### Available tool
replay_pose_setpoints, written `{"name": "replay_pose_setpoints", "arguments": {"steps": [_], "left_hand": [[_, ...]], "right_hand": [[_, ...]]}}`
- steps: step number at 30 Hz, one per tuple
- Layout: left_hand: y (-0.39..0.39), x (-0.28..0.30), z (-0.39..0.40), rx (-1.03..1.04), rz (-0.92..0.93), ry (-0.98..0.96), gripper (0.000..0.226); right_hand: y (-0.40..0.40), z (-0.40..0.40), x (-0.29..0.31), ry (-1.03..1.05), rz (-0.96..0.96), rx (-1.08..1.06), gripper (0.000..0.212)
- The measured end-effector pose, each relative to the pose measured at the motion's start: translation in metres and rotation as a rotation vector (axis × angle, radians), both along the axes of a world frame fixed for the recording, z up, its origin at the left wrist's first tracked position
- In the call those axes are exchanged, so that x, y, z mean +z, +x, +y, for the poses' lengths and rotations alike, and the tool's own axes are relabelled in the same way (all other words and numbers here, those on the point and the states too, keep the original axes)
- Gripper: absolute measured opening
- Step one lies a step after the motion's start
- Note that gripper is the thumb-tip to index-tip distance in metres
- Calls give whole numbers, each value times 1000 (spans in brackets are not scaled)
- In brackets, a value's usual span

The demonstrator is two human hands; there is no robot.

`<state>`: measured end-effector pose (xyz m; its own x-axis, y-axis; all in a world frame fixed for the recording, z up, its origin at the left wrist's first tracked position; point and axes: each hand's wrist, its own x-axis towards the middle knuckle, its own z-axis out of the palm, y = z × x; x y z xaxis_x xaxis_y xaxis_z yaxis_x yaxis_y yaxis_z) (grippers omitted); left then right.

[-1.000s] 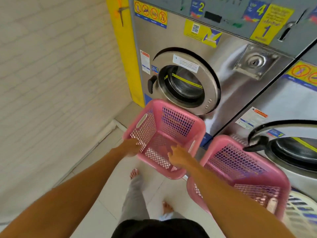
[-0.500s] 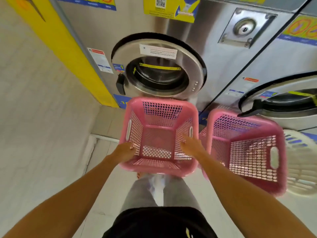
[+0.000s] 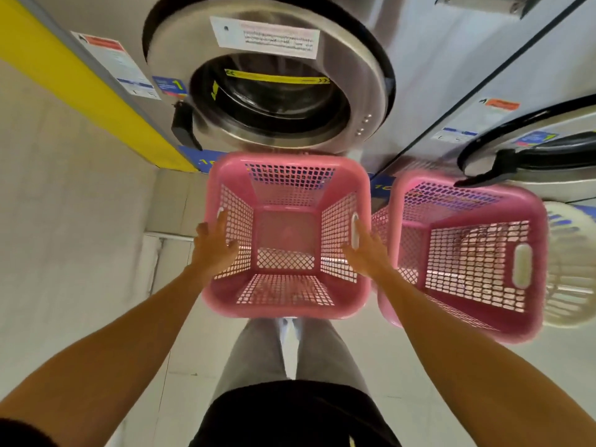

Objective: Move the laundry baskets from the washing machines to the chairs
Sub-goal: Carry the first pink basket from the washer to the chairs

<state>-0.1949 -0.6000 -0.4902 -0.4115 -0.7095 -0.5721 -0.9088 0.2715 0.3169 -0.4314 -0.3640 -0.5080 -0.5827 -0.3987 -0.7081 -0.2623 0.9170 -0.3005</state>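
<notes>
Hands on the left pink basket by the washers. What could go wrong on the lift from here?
1. The left hand and right hand press flat on the sides of the left pink basket, not through its handle slots; it may slip.
2. The second pink basket sits right beside it, whether touching I cannot tell; the right forearm crosses its near corner and could snag or drag it.
3. The washer door overhangs the far rim; lifting straight up may hit it.

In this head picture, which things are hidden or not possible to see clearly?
- Chairs: none in the head view.
- White basket: cut by the right edge, partly behind the second pink basket.
- Label on the washer door: text too small and blurred.
- Left hand and right hand: at the first pink basket sides; a closed grip cannot be told.
</notes>
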Motion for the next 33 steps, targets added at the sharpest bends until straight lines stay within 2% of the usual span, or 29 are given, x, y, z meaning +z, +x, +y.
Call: {"name": "replay_pose_setpoints", "arguments": {"steps": [4, 7, 9, 12, 17, 24, 28, 33], "left_hand": [[-1, -38, -12, 131, -14, -16, 77], [9, -56, -16, 79, 4, -59, 87], [16, -61, -19, -11, 30, -140, 91], [28, -65, -26, -125, 20, -144, 90], [37, -53, -21, -117, -35, -157, 86], [83, -29, -20, -118, -81, -64, 95], [117, -11, 8, 17, -48, 29, 96], [170, -24, 38, 217, 9, 30, 107]], "right_hand": [[0, -9, -23, -108, 40, -193, 83], [5, -11, -35, -189, 142, -256, 84], [5, -6, -46, -224, 242, -182, 78], [-5, 1, -64, -214, 277, -48, 70], [-15, 1, -60, -157, 245, 17, 67], [3, -7, -23, -101, 199, 126, 81], [20, -9, 2, -115, 133, 226, 87], [31, -35, 24, -175, 200, 380, 99]]}}
